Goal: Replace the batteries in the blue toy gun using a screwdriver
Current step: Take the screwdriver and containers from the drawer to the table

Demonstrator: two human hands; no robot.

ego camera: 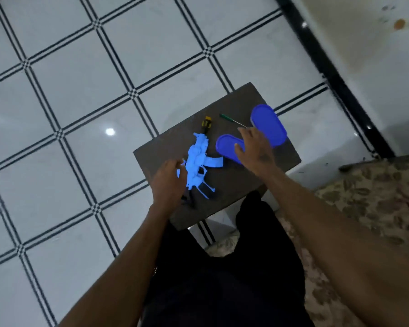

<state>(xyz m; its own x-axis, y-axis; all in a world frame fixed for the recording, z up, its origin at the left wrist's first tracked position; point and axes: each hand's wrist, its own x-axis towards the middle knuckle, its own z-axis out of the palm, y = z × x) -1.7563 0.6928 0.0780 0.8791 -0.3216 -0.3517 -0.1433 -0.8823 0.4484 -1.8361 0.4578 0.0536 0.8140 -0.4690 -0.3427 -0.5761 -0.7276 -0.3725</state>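
Left hand (167,182), fingers loosely spread, appears to touch the blue toy gun (198,161); right hand (253,147) hovers open above the green screwdriver (233,120).

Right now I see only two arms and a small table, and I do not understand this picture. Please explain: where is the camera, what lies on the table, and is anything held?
There is no machine here. A person wears the camera on the head, so it looks down at their own arms. On the small dark table lie a blue toy gun, a yellow-and-black screwdriver, a thin green screwdriver, and two blue oval container pieces. The left hand rests at the gun with relaxed fingers; no grip shows. The right hand hovers open above the nearer blue piece. Nothing is held.
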